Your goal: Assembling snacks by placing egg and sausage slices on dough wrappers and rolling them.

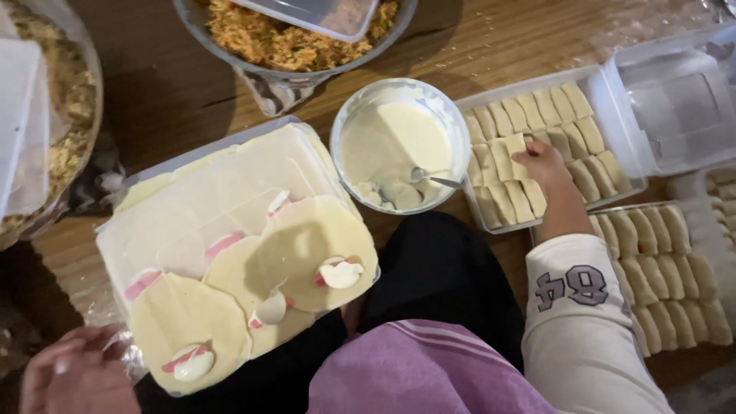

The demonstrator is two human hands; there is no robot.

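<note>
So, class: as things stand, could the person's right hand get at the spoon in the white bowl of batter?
Probably yes. The right hand rests on the rolls in the clear tray right beside the bowl, and the spoon handle points toward it with nothing lying between.

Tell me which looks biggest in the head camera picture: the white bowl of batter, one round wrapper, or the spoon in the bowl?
1. White bowl of batter, largest.
2. Round wrapper, nearly as wide; it lies closer to the camera, so this ranking is unsure.
3. Spoon, clearly smallest.
</note>
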